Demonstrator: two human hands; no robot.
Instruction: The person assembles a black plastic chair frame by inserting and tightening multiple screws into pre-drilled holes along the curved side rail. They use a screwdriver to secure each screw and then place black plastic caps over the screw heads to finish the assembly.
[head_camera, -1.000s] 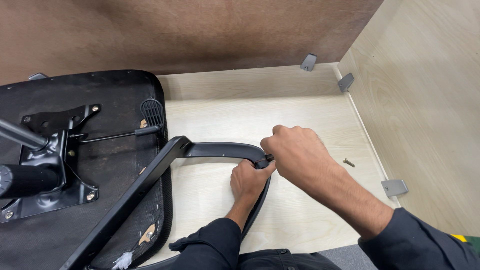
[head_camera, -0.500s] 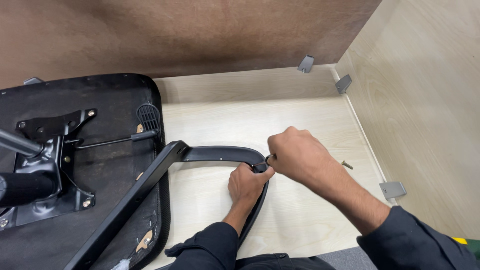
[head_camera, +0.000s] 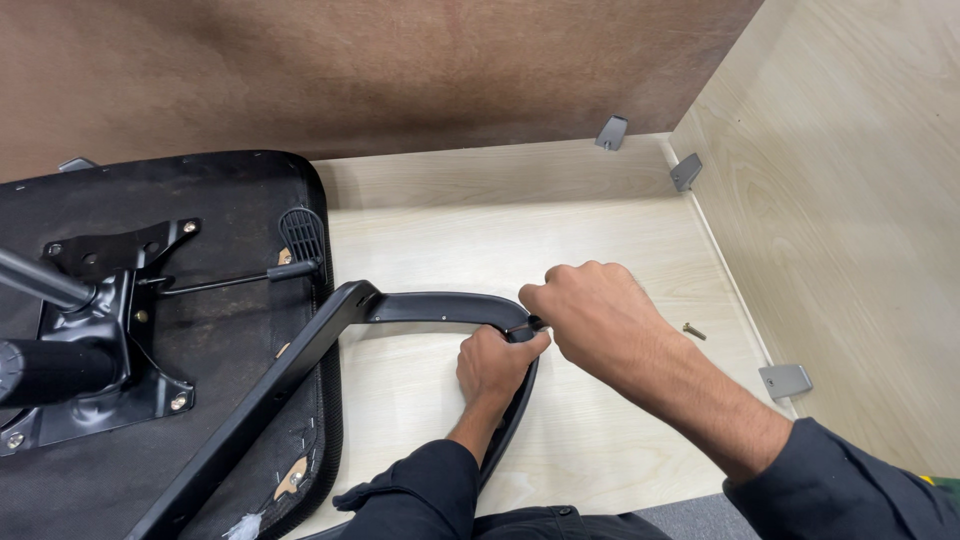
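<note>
An office chair seat (head_camera: 150, 330) lies upside down at the left, its black underside and metal mechanism plate (head_camera: 95, 330) facing up. A black curved armrest (head_camera: 430, 306) arches from the seat's edge over the pale wooden surface. My left hand (head_camera: 495, 365) grips the armrest's bend from below. My right hand (head_camera: 590, 310) is closed over the same bend from above, fingers pinched on a thin tool or screw at the armrest; what it holds is mostly hidden.
A loose brass screw (head_camera: 694, 330) lies on the wooden surface (head_camera: 560, 230) right of my hands. Grey brackets (head_camera: 611, 131) (head_camera: 686, 171) (head_camera: 785, 380) sit along the brown back wall and the pale side panel at the right.
The view has shifted slightly. My right hand has turned a little at the armrest bend; my left hand keeps its grip in the same place.
</note>
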